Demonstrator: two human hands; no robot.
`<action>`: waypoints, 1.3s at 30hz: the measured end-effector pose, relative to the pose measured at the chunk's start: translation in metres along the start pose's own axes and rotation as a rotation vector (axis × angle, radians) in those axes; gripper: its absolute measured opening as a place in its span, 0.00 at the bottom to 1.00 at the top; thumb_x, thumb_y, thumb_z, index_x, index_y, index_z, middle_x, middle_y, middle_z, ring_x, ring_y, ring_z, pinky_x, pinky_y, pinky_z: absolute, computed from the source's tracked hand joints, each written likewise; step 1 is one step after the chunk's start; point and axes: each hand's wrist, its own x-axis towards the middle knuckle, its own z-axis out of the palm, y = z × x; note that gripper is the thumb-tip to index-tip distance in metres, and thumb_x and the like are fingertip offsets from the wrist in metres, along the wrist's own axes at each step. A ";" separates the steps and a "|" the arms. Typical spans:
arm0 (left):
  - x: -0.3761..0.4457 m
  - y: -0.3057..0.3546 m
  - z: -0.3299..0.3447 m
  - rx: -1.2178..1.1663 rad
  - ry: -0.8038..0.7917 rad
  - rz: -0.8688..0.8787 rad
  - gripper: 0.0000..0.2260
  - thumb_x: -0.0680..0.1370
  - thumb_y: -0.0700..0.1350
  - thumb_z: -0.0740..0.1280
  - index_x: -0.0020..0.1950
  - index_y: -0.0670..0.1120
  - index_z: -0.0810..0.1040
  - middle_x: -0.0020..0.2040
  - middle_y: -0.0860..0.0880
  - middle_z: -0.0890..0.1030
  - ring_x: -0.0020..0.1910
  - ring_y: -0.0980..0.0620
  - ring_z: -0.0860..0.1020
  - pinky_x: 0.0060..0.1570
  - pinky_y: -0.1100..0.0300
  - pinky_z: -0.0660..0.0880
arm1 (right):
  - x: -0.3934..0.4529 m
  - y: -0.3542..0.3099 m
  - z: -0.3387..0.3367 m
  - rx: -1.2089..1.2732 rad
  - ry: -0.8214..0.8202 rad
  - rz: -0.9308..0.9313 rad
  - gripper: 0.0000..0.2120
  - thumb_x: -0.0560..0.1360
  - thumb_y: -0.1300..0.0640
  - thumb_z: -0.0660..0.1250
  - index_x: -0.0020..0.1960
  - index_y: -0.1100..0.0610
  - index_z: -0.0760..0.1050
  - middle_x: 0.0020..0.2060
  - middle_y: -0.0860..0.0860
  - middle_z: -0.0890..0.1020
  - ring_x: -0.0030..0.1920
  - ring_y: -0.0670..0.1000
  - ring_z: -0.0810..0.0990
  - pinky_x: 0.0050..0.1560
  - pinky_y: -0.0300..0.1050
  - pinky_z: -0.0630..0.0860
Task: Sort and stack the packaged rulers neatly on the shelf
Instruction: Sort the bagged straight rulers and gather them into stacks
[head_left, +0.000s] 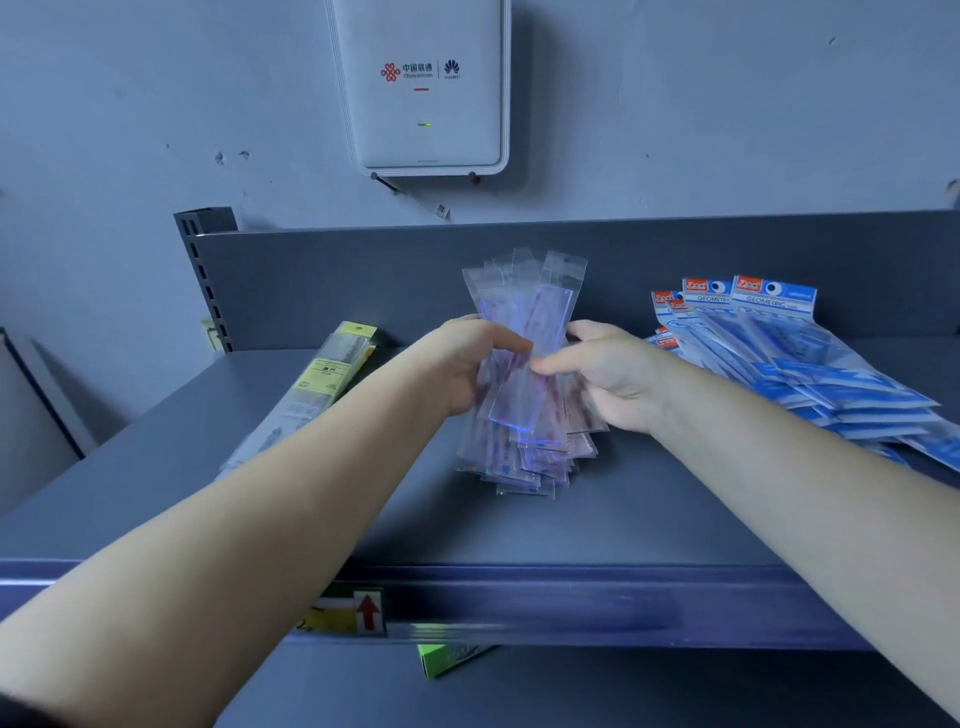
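Grey metal shelf (519, 525) against a dim bluish wall, white router box (423, 88) mounted above, its top cut off by the frame edge. Centre of the shelf: a bundle of clear-sleeved purple rulers (524, 374), lifted at the far end and fanned unevenly, near ends resting on the shelf. Print on the sleeves too blurred to read; number of packs impossible to count through the overlapping plastic. Left hand (467, 364) gripping the bundle's left edge, fingers curled round it, fingertips hidden behind the sleeves. Right hand (608, 376) holding the right edge, thumb pressed across the front, remaining fingers tucked out of sight behind. Off to the right, well apart from the bundle: a loose, slanted spread of blue geometric ruler packs (789, 358), partly covered by the right forearm and running out of frame. On the left, yellow-labelled ruler packs (322, 384) lying lengthwise, near ends concealed by the left forearm. Along the shelf's front rail, a price tag with a red arrow (369, 610), half blocked by the same arm. Below the rail, a green box (441, 660), only a corner visible.
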 end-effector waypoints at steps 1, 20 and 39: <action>-0.003 0.002 -0.003 -0.010 -0.023 0.072 0.08 0.75 0.31 0.63 0.50 0.41 0.75 0.41 0.45 0.80 0.34 0.49 0.79 0.37 0.60 0.78 | -0.001 -0.001 0.003 -0.010 -0.005 -0.030 0.21 0.72 0.72 0.65 0.64 0.66 0.68 0.56 0.60 0.80 0.56 0.59 0.80 0.59 0.57 0.75; -0.074 0.011 -0.039 0.280 -0.111 0.715 0.26 0.78 0.30 0.58 0.73 0.46 0.56 0.59 0.50 0.76 0.50 0.61 0.79 0.53 0.68 0.75 | -0.028 -0.015 0.051 -0.349 -0.105 -0.563 0.45 0.75 0.59 0.67 0.76 0.45 0.38 0.71 0.45 0.67 0.69 0.43 0.69 0.71 0.49 0.65; -0.076 -0.001 -0.038 0.289 -0.188 0.440 0.16 0.82 0.48 0.54 0.71 0.55 0.61 0.57 0.62 0.73 0.46 0.74 0.72 0.39 0.80 0.69 | -0.035 -0.003 0.057 -0.376 -0.059 -0.425 0.37 0.71 0.71 0.56 0.71 0.42 0.51 0.57 0.48 0.75 0.50 0.45 0.75 0.50 0.41 0.72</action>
